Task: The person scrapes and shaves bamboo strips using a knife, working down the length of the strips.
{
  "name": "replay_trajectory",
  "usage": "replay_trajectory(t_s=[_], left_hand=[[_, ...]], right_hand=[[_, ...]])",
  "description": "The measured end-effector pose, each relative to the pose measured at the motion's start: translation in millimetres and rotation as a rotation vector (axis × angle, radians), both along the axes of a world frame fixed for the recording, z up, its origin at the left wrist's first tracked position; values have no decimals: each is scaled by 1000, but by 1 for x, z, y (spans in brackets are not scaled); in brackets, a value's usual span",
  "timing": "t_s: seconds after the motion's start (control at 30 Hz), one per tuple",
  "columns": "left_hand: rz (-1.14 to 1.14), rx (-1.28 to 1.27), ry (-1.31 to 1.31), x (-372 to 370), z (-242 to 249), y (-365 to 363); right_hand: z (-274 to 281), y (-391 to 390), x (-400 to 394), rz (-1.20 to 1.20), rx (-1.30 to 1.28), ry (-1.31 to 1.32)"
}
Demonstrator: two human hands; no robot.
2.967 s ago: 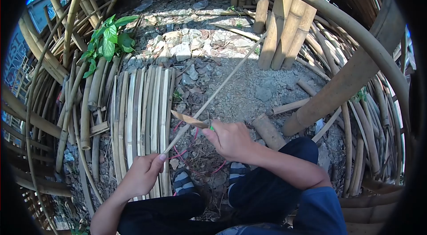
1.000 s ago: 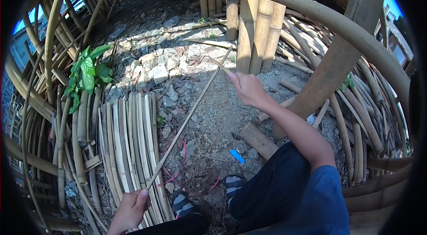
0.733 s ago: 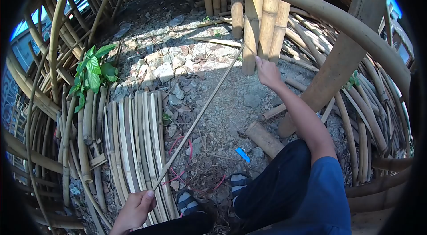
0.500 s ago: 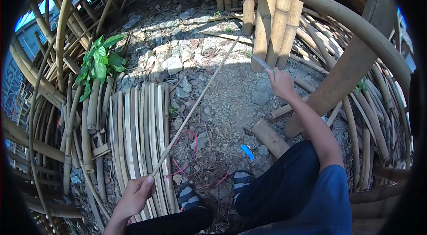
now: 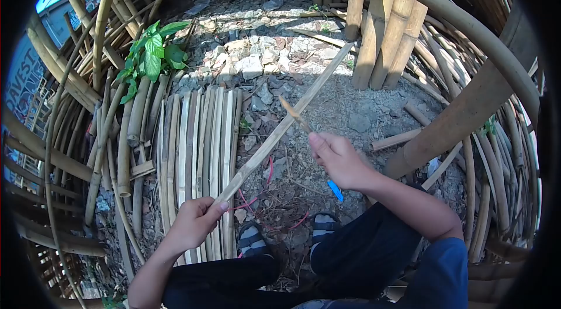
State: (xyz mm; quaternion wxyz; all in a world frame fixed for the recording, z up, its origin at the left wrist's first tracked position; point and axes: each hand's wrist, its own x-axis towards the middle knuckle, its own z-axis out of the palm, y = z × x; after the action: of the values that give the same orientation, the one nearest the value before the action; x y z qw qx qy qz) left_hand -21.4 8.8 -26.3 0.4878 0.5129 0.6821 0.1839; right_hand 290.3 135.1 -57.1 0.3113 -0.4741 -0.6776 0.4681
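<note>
My left hand point(image 5: 196, 222) grips the near end of a long split bamboo strip point(image 5: 266, 146), thumb on top. The strip slants up and away to the right, its broad pale face now showing. My right hand point(image 5: 340, 160) is closed around a knife point(image 5: 291, 110), its handle mostly hidden by the fingers. The blade points up and left and overlaps the middle of the strip in this view. Under and beside my left hand lies a row of split bamboo strips point(image 5: 203, 139) on the ground.
Thick bamboo poles point(image 5: 383, 28) stand at the back right, and a leaning pole point(image 5: 461, 110) slants beside my right arm. Pink string point(image 5: 269, 173) and a blue piece point(image 5: 335, 190) lie near my feet. A leafy plant point(image 5: 153, 54) grows at left among bamboo stacks.
My right hand with the knife has come down and left, from beyond the strip to over its middle. The strip has turned to show its broad face, and my left hand has risen slightly.
</note>
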Motion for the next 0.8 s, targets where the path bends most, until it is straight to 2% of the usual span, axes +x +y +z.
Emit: replay_trajectory(t_s=[0.1, 0.13, 0.2, 0.3, 0.43, 0.5, 0.6, 0.73, 0.8], left_hand=[[17, 36, 9, 0, -3, -2], [22, 58, 17, -1, -4, -3], [14, 61, 37, -4, -5, -8], [6, 90, 55, -1, 0, -7], [-5, 153, 141, 2, 4, -7], [-6, 157, 162, 3, 5, -6], [5, 165, 173, 5, 3, -4], [10, 181, 165, 3, 3, -4], [-19, 152, 179, 6, 7, -5]], right_hand=[[-3, -46, -34, 136, 17, -63], [-4, -49, -38, 140, 16, -61], [-5, -55, -44, 198, 82, -241], [-8, -58, -49, 215, 91, -289], [-2, -50, -46, 214, 160, -326], [-7, -42, -42, 179, 277, -367], [-9, -41, -44, 163, 272, -409], [-15, -45, -49, 132, 345, -367], [-11, -50, -52, 196, 379, -333]])
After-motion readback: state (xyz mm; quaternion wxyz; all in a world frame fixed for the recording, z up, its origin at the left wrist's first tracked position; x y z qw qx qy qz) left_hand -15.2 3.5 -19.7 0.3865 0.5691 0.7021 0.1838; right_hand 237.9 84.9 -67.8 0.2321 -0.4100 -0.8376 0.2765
